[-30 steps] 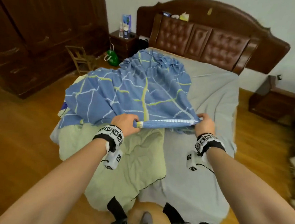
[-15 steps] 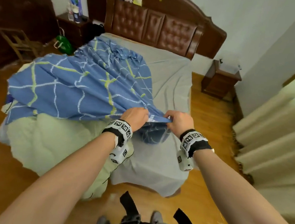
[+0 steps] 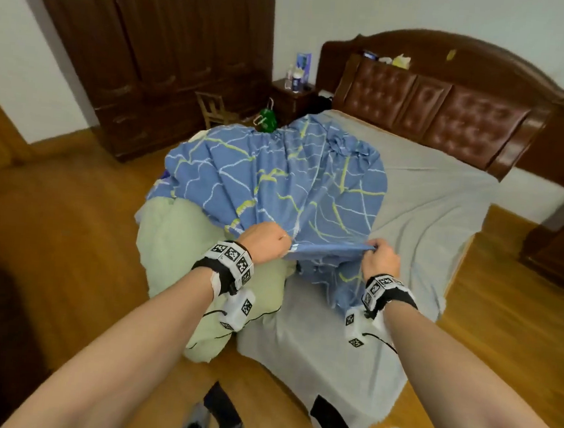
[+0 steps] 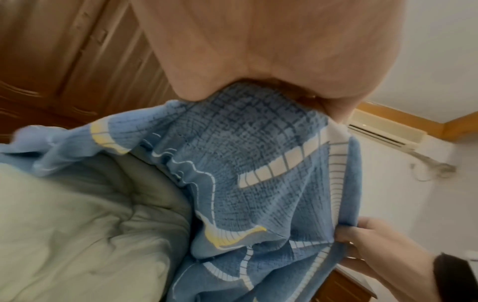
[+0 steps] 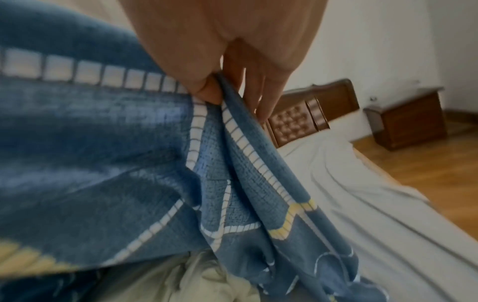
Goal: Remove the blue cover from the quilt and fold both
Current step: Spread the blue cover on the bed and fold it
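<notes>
Wooden flooring [image 3: 67,264] is surrounding a bed [image 3: 426,208] with a grey sheet, a dark wardrobe [image 3: 168,53] standing behind it and a padded headboard [image 3: 450,115] at its far end. From the head view, the blue cover [image 3: 276,179] is lying bunched across the near left part of the bed, and the pale green quilt [image 3: 176,249] is showing beneath it, hanging over the bed's near left corner. The left hand [image 3: 266,243] is gripping the cover's near edge with curled fingers, and the right hand [image 3: 381,260] is pinching the same edge just beside it, the cloth stretching taut between them.

From the left wrist view, the left hand [image 4: 271,51] is clamping a gathered fold of the cover [image 4: 245,163], the quilt [image 4: 77,235] is lying below it, and the right hand [image 4: 375,245] is holding the cloth at lower right.

From the right wrist view, the right hand [image 5: 227,45] is pinching the cover [image 5: 103,153] between thumb and fingers, with the grey sheet [image 5: 362,204] lying beyond.
</notes>
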